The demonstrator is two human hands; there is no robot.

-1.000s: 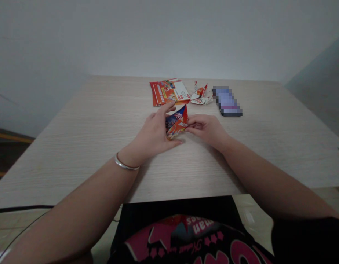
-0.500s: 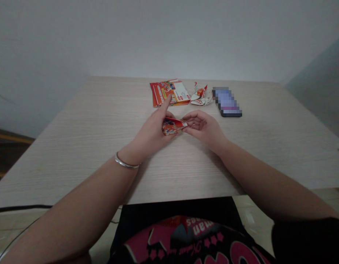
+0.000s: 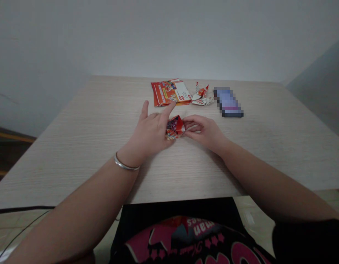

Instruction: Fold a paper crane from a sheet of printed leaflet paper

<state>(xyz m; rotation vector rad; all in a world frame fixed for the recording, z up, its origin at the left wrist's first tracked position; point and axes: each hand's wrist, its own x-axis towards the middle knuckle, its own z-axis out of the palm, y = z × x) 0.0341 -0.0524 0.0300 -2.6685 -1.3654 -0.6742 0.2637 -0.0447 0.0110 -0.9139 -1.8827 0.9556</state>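
A small folded piece of red and blue printed paper (image 3: 174, 128) lies between both hands on the light wooden table (image 3: 84, 135). My left hand (image 3: 151, 132) presses on its left side, thumb under it and two fingers raised and stretched out. My right hand (image 3: 204, 130) pinches the paper's right edge with curled fingers. A silver bracelet circles my left wrist.
Beyond the hands lie an orange printed leaflet (image 3: 170, 92), a small folded paper figure (image 3: 201, 96) and a dark phone (image 3: 228, 103). A white wall stands behind the table's far edge. A black cable (image 3: 21, 209) runs along the near left edge.
The paper went from a raised, wider shape to a smaller folded one lying low between the hands. My left fingers have spread and lifted; my right hand has closed on the edge.
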